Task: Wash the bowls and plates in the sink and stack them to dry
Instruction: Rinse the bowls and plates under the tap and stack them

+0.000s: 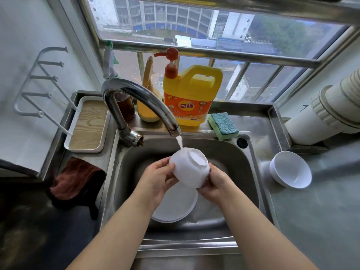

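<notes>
Over the steel sink (241, 172) I hold a white bowl (190, 168) upside down, its foot ring tilted up toward the window. My left hand (157, 178) grips its left side and my right hand (213, 182) grips its lower right rim. Water runs from the curved tap (140, 102) onto the bowl's upper left. White plates (175, 207) lie stacked on the sink floor under my hands, partly hidden. A second white bowl (291, 169) stands upright on the counter to the right.
A yellow detergent jug (191, 94) with a red pump and a green-blue sponge (224, 125) sit on the ledge behind the sink. A wooden-bottomed tray (87, 125) and a brown cloth (74, 180) lie left. A white pipe (331, 108) runs at the right.
</notes>
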{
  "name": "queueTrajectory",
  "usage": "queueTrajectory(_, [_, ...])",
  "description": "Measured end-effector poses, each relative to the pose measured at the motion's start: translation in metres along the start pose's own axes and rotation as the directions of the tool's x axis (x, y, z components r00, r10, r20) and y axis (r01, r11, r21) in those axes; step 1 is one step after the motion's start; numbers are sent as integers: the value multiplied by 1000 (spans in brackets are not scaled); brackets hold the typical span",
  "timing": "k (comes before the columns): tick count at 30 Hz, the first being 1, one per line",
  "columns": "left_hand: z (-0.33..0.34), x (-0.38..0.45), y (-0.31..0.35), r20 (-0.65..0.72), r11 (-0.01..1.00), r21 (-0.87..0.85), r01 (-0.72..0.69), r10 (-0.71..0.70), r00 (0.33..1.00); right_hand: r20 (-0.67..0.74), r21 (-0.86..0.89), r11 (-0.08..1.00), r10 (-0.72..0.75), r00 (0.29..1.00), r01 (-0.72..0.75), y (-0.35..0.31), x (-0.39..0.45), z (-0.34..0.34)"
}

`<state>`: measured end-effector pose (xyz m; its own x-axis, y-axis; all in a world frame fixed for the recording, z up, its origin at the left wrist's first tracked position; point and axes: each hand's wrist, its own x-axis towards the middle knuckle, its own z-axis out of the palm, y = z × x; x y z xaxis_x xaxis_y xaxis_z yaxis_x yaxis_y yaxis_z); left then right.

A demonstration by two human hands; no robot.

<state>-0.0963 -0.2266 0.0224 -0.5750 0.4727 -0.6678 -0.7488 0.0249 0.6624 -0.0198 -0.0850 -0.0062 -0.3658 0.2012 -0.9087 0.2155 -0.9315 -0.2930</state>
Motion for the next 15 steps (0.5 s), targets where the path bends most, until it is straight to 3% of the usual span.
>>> queueTrajectory(5, [-1, 6, 14, -33, 1000, -13, 0, -1, 999, 86, 49, 999, 1, 996, -5, -3, -14, 9])
queueTrajectory(15, [-23, 8, 26, -118, 997, -83, -1, -9, 993, 236, -12, 1000, -23, 972, 26, -2, -18, 31])
